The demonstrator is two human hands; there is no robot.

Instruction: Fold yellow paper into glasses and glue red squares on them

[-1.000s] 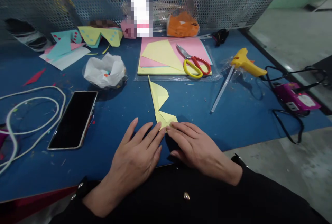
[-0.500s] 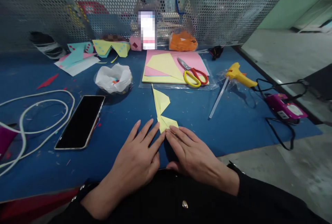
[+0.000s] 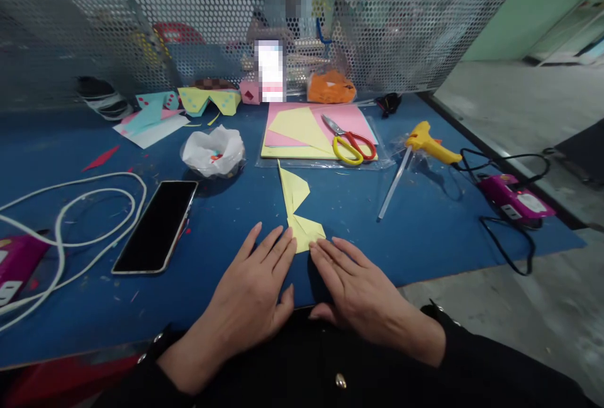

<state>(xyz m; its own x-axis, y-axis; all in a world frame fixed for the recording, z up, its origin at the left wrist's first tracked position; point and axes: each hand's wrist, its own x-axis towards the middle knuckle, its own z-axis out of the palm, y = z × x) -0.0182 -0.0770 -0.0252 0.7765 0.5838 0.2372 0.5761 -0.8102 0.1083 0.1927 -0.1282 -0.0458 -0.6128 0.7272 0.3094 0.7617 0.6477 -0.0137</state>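
Observation:
A folded piece of yellow paper [image 3: 295, 194], shaped like a butterfly's half with two wings, lies on the blue table. My left hand [image 3: 257, 279] rests flat with fingers stretched out, its fingertips at the paper's lower left edge. My right hand [image 3: 356, 285] lies with fingers extended, the tips touching the paper's lower right corner. Neither hand grips anything. Beyond the paper lies a stack of pink and yellow sheets [image 3: 292, 131] in a clear sleeve, with scissors [image 3: 349, 143] with red and yellow handles on top.
At left are a phone [image 3: 155, 225], a white cable [image 3: 61, 232] and a bowl lined with white tissue [image 3: 212, 150]. At right lie a yellow glue gun [image 3: 431, 143] and a purple power strip [image 3: 516, 197]. Folded paper butterflies [image 3: 210, 101] stand by the perforated metal panel [image 3: 401, 30].
My two hands have drifted slightly apart, exposing more of the paper's lower edge between them. The camera view has tilted up a little. The paper stays on the table.

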